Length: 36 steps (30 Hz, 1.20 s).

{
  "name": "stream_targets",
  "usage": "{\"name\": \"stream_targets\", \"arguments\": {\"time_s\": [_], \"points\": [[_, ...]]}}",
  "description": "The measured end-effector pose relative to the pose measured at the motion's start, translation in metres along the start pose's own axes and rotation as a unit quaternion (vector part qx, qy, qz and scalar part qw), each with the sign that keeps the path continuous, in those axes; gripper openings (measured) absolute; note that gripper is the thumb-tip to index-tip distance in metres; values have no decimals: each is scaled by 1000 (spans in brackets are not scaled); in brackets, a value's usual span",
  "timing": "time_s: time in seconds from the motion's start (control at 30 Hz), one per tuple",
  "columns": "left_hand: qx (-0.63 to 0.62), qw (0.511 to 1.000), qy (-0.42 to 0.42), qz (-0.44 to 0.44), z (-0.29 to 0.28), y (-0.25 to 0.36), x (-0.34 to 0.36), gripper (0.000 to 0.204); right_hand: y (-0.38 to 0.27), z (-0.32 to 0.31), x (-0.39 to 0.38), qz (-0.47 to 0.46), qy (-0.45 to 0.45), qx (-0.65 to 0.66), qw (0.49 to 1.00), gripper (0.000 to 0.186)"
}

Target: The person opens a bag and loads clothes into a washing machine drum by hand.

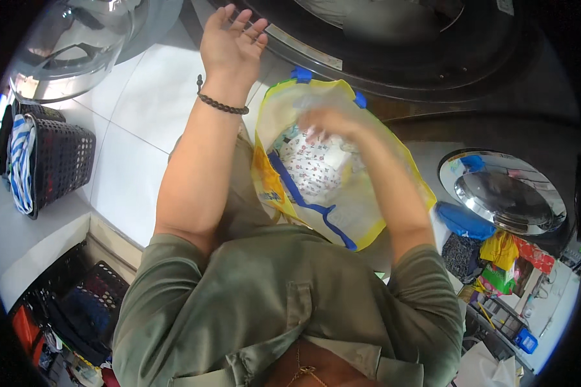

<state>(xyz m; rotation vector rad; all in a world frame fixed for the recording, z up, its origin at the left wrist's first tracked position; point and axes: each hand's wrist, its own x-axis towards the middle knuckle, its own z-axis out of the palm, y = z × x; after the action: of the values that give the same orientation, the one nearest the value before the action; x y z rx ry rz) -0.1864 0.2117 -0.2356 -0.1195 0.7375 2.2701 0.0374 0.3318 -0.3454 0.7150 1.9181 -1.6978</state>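
My left hand (234,48) is raised in front of the dark machine, palm turned up, fingers spread, with nothing in it. A braided dark bracelet circles that wrist. To its right stands a large yellow-edged shopping bag (361,213) with blue handles, its mouth wide open. Inside lies white cloth (313,169) printed with small dark and reddish marks. My right hand (329,121) reaches in over the cloth, blurred by motion. Whether its fingers touch or grip anything does not show.
A dark front-loading machine (394,71) with a round door fills the far side. Another round glass door (77,45) hangs at far left, above a black perforated basket (64,151) of laundry. Bags and cloths, one a blue bundle (465,220), lie at right, below a chrome-ringed door (503,191).
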Motion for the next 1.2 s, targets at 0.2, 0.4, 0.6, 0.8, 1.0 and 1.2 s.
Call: {"name": "stream_targets", "arguments": {"time_s": [0.2,0.4,0.6,0.8,1.0,1.2], "points": [[23,999,-25,-9,-1,5,-1,21,179,122,13,231,158,-322,904,96],[52,996,-65,-39,-3,4,1,24,111,78,-32,136,257,-359,887,23],[168,982,-87,-25,17,-12,-13,35,-2,16,-110,-139,520,-442,718,16],[389,872,-291,61,36,-28,-33,48,-93,-10,-182,-271,653,-148,692,15],[596,611,-438,283,45,-59,-57,111,-167,-20,-215,-461,497,169,716,22],[466,829,-309,8,46,-72,-65,52,-166,-18,-180,-466,486,-56,737,69]]}}
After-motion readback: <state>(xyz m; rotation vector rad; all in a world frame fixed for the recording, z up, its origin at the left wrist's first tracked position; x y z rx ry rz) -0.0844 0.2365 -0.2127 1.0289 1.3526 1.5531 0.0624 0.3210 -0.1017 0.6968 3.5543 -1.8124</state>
